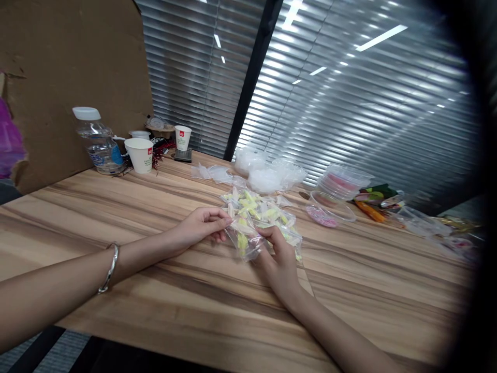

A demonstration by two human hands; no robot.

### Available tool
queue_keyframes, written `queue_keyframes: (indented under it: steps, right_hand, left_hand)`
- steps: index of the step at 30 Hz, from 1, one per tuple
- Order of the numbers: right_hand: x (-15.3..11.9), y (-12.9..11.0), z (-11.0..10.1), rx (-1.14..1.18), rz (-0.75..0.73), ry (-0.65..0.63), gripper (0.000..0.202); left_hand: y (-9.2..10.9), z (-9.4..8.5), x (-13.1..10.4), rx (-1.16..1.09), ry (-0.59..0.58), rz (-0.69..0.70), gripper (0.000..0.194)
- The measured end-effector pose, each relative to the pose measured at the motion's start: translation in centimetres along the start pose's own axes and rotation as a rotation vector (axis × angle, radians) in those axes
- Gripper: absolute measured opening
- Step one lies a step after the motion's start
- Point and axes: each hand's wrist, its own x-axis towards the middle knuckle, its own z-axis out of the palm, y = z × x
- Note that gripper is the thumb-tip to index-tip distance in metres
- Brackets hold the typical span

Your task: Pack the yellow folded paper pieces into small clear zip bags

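Fingers: our left hand [207, 226] and right hand [277, 259], closed on opposite sides of one clear bag [245, 243], likely to keep its film taut. Bag: just above the counter [163, 280], at the near edge of the bag pile [267, 210]. Plastic wrap [267, 173]: behind the pile, perhaps set aside for working room.

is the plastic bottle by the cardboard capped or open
Capped: the wide white cap sits over the mouth of the bottle, which stands upright on the table.
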Motion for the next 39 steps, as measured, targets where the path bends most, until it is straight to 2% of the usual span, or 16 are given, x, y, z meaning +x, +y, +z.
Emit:
queue_keyframes:
  steps: [7,13,22,26,32,39]
  right_hand:
    - [0.0,0.3,-0.2,0.042,0.036,-0.065,0.016]
    - [0.0,-0.2,-0.2,-0.004,-0.098,-0.149,0.017]
    - [0.0,-0.6,-0.3,-0.07,-0.209,-0.149,0.019]
    - [-0.2,-0.6,-0.3,-0.096,-0.268,-0.17,0.021]
    - [-0.3,-0.7,-0.2,-0.139,-0.336,-0.165,0.036]
    - [-0.2,-0.9,-0.1,-0.224,-0.478,-0.327,0.039]
  left_hand:
    - [0.9,0.1,-0.2,0.11,-0.029,0.013,0.026]
    - [1.0,0.0,-0.3,0.142,-0.022,0.033,0.025]
    - [0.7,0.1,-0.4,0.101,0.005,0.08,0.017]
    - [0.7,0.3,-0.5,0.076,0.008,0.071,0.02]
    - [0.6,0.4,-0.6,0.035,0.039,0.074,0.019]
    - [1.0,0.7,-0.9,0.027,0.036,0.079,0.017]
